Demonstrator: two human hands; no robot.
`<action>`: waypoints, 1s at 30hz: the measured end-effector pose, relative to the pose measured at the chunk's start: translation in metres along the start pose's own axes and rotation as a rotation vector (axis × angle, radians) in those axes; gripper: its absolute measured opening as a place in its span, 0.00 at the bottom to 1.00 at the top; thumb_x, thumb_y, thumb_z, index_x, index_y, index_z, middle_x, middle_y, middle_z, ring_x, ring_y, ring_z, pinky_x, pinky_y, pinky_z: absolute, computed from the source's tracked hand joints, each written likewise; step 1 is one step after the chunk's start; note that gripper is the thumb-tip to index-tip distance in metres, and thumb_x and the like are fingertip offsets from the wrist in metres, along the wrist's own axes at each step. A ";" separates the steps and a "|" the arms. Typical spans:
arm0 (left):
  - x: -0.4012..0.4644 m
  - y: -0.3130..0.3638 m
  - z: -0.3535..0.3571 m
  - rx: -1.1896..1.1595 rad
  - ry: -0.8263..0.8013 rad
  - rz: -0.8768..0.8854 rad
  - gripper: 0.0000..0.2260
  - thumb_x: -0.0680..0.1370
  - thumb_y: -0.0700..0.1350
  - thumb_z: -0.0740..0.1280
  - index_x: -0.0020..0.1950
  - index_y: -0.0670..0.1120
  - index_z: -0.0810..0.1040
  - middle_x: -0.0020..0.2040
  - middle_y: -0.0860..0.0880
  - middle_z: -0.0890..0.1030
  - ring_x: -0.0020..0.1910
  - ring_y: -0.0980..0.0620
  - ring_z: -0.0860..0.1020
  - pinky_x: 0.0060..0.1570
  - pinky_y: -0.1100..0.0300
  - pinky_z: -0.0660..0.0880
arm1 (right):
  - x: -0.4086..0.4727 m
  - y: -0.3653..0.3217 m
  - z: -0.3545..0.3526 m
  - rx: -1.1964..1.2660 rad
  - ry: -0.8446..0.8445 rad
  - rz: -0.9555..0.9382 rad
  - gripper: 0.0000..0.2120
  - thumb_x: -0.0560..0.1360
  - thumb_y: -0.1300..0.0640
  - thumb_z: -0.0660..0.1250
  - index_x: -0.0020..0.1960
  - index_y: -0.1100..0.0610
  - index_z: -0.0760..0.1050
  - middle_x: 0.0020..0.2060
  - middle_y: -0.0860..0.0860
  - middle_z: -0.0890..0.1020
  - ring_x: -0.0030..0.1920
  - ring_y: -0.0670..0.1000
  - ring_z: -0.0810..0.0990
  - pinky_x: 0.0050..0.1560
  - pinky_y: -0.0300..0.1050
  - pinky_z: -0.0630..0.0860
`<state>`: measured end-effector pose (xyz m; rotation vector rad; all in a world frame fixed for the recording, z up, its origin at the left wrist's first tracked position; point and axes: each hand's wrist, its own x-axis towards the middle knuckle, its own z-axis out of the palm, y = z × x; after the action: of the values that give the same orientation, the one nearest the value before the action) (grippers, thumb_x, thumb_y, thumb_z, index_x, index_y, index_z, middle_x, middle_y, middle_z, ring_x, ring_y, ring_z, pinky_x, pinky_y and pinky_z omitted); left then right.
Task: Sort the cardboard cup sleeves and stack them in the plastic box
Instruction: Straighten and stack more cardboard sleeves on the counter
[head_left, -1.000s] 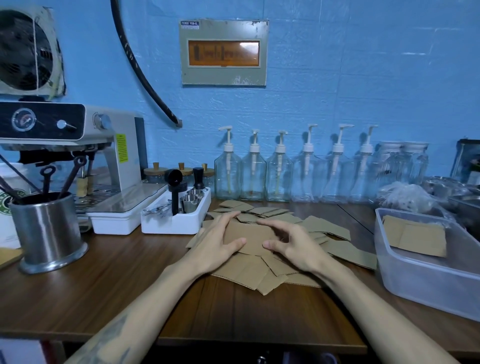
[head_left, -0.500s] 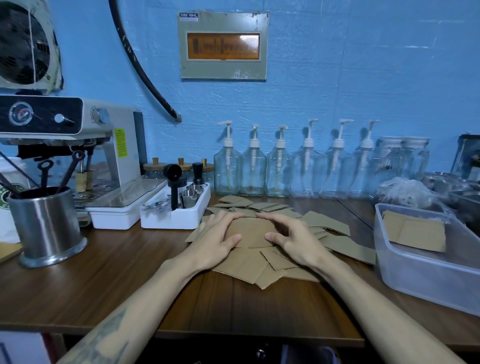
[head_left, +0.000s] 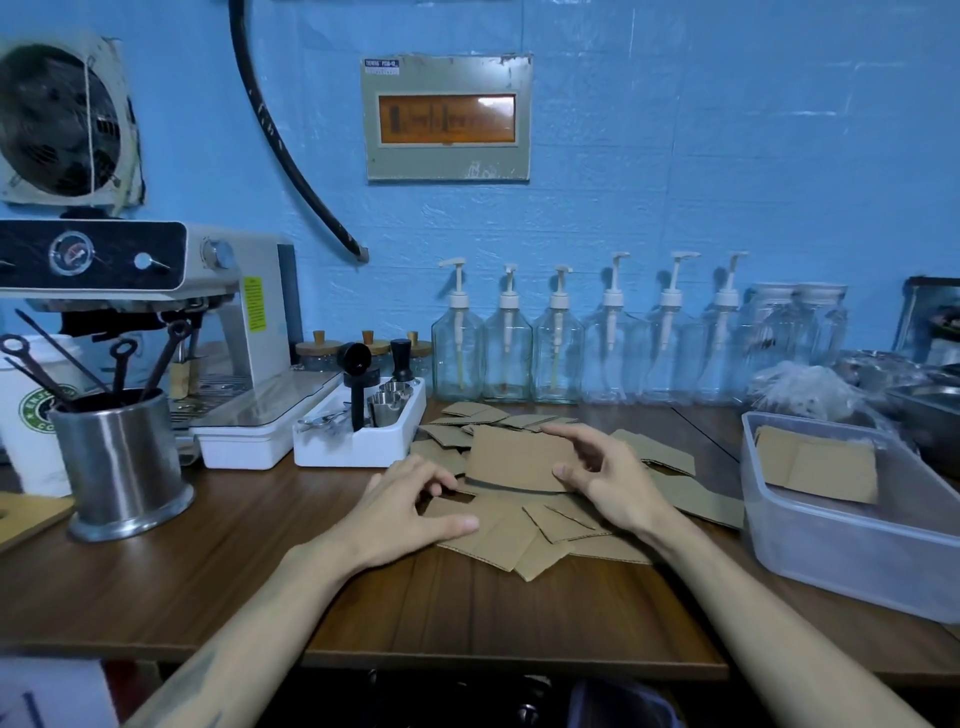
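Sleeves: brown cardboard cup sleeves (head_left: 524, 530) lay flattened in a loose heap mid-desk.
Desk: a dark wooden desk (head_left: 156, 587) stood against a blue wall (head_left: 727, 156), espresso machine (head_left: 156, 322) at left.
Box: the plastic box (head_left: 852, 551) at right held a few sleeves.
Hidden: both forearms ran off the bottom edge.
Hands: the right hand (head_left: 608, 483) pinched one raised sleeve (head_left: 514, 457); the left hand (head_left: 405, 509) rested, fingers curled, on the heap.

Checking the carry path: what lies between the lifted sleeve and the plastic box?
In the head view, loose sleeves lie on the table between the lifted sleeve, held by the right hand, and the plastic box.
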<state>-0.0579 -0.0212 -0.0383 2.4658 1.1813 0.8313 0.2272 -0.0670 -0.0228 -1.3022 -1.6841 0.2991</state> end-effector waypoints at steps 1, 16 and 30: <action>-0.001 0.001 0.000 0.044 -0.052 -0.002 0.27 0.63 0.77 0.64 0.55 0.63 0.75 0.49 0.61 0.70 0.53 0.70 0.66 0.54 0.62 0.63 | -0.001 0.001 0.000 -0.003 0.000 0.000 0.21 0.75 0.60 0.72 0.63 0.40 0.78 0.38 0.49 0.72 0.39 0.47 0.69 0.48 0.45 0.70; 0.005 0.008 -0.013 -0.515 0.034 -0.102 0.11 0.72 0.46 0.77 0.45 0.44 0.77 0.29 0.57 0.77 0.29 0.62 0.72 0.29 0.70 0.67 | -0.001 0.004 0.000 0.017 -0.016 0.009 0.21 0.75 0.60 0.72 0.62 0.41 0.78 0.34 0.48 0.70 0.38 0.48 0.70 0.44 0.42 0.68; 0.031 0.030 -0.002 -0.728 0.235 -0.117 0.16 0.64 0.51 0.81 0.41 0.48 0.76 0.43 0.49 0.86 0.42 0.54 0.83 0.38 0.63 0.77 | 0.000 0.003 0.001 0.085 -0.025 0.009 0.20 0.76 0.64 0.70 0.62 0.44 0.78 0.29 0.47 0.70 0.32 0.48 0.72 0.37 0.41 0.76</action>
<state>-0.0250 -0.0154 -0.0102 1.7281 0.8635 1.2675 0.2283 -0.0652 -0.0248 -1.2484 -1.6689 0.3892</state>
